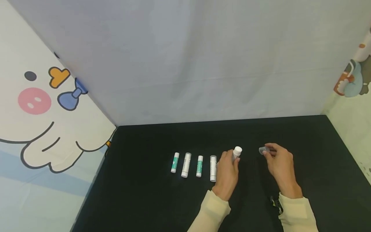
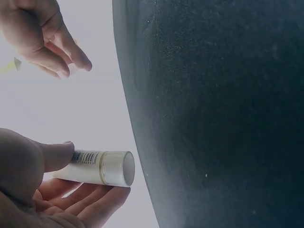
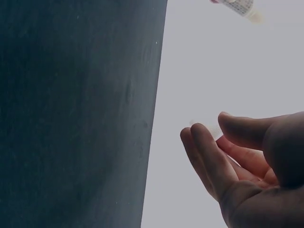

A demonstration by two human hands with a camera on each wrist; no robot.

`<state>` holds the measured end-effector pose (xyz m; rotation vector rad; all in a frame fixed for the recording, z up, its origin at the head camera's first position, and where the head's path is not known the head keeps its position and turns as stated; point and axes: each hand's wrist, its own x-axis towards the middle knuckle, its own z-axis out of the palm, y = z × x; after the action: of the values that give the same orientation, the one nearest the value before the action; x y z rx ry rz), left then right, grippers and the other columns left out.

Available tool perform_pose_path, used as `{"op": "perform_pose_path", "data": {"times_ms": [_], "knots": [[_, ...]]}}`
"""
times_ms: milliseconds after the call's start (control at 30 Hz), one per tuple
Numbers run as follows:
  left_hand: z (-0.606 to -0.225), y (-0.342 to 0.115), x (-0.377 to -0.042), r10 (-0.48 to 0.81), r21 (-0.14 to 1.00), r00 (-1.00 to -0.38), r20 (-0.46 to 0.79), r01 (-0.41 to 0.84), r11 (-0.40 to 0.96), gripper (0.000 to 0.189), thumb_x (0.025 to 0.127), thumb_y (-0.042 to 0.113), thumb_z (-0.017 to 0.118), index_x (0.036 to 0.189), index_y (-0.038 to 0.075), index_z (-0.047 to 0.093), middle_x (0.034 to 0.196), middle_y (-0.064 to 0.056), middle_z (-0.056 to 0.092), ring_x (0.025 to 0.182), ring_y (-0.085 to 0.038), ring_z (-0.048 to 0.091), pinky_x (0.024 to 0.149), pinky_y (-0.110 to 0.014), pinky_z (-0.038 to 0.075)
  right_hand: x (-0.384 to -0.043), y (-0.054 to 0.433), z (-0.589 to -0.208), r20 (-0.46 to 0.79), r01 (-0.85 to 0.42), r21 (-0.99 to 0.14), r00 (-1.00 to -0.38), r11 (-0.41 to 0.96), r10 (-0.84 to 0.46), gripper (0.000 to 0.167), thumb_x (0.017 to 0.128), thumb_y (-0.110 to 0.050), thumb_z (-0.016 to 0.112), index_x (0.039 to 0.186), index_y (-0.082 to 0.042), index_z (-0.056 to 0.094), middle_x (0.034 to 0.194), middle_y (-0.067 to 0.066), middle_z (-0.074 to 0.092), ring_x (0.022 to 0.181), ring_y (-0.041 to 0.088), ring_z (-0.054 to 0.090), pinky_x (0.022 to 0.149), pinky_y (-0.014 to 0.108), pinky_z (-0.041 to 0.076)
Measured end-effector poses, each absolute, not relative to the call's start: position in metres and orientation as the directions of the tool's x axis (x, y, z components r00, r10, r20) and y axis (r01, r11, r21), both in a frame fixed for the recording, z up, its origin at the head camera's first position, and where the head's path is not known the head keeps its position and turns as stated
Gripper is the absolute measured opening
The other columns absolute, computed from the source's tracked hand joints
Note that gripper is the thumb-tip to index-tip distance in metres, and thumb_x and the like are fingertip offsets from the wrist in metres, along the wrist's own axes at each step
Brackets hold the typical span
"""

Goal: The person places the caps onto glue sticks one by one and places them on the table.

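My left hand [image 1: 226, 173] grips a white glue stick [image 1: 237, 152], its uncapped white top pointing up. In the left wrist view the thumb and fingers wrap this glue stick [image 2: 90, 167], which shows a barcode and a pale round end. To its right, my right hand [image 1: 279, 164] pinches a small translucent cap [image 1: 263, 149] between thumb and fingers, apart from the glue stick. The right wrist view shows the cap [image 3: 216, 132] mostly hidden by the fingers, with the glue stick [image 3: 240, 5] at the top edge.
Left of the hands, a row on the black table [image 1: 139, 199] holds a green-and-white glue stick [image 1: 175, 162], a larger white one [image 1: 186, 165], another green-and-white one [image 1: 199, 166] and another white one [image 1: 213, 168] beside my left hand. A pale cloth wall [image 1: 203, 64] stands behind.
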<state>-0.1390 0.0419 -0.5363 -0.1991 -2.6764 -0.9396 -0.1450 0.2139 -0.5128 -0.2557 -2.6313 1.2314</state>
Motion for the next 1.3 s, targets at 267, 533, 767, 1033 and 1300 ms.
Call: {"op": "perform_pose_path", "data": {"times_ms": [267,533,767,1033,1300], "knots": [[-0.537,0.038,-0.134,0.044,0.588,-0.945,0.324,0.238,0.773,0.011,0.096,0.009,0.078,0.102,0.005,0.070,0.089,-0.008,0.073,0.083,-0.021,0.073,0.071,-0.031,0.057,-0.143,0.204,-0.507,0.090,0.067,-0.787,-0.971,0.614,0.222,0.029,0.102,-0.003,0.068,0.128,0.008,0.067,0.123,0.035,0.069,0.109,0.049,0.072,0.087,0.061,0.057],[-0.538,0.033,-0.127,0.044,0.596,-0.948,0.316,0.235,0.768,0.010,0.096,0.010,0.078,0.100,0.005,0.070,0.087,-0.006,0.072,0.081,-0.019,0.071,0.071,-0.030,0.056,-0.139,0.197,-0.504,0.070,0.058,-0.791,-0.980,0.609,0.184,0.029,0.103,-0.002,0.066,0.130,0.007,0.066,0.125,0.037,0.068,0.111,0.051,0.070,0.088,0.062,0.057],[-0.538,0.029,-0.123,0.045,0.587,-0.947,0.319,0.235,0.775,0.010,0.095,0.010,0.079,0.098,0.006,0.070,0.085,-0.005,0.070,0.078,-0.019,0.070,0.069,-0.030,0.055,-0.137,0.192,-0.501,0.066,0.042,-0.797,-0.986,0.603,0.156,0.028,0.101,0.000,0.067,0.128,0.007,0.067,0.125,0.036,0.068,0.113,0.051,0.070,0.089,0.062,0.056],[-0.539,0.026,-0.118,0.053,0.555,-0.944,0.327,0.236,0.798,0.012,0.095,0.012,0.080,0.094,0.006,0.068,0.081,-0.005,0.069,0.075,-0.019,0.069,0.066,-0.030,0.054,-0.134,0.186,-0.498,0.086,-0.009,-0.806,-0.991,0.592,0.102,0.027,0.100,0.001,0.069,0.126,0.007,0.068,0.122,0.035,0.070,0.110,0.051,0.071,0.088,0.060,0.058],[-0.541,0.022,-0.114,0.051,0.553,-0.946,0.320,0.231,0.800,0.013,0.094,0.011,0.080,0.095,0.006,0.069,0.081,-0.005,0.068,0.074,-0.020,0.069,0.065,-0.030,0.053,-0.131,0.181,-0.496,0.102,-0.054,-0.815,-0.994,0.576,0.050,0.028,0.099,0.003,0.069,0.126,0.009,0.067,0.122,0.035,0.069,0.111,0.050,0.071,0.089,0.060,0.057]]}}
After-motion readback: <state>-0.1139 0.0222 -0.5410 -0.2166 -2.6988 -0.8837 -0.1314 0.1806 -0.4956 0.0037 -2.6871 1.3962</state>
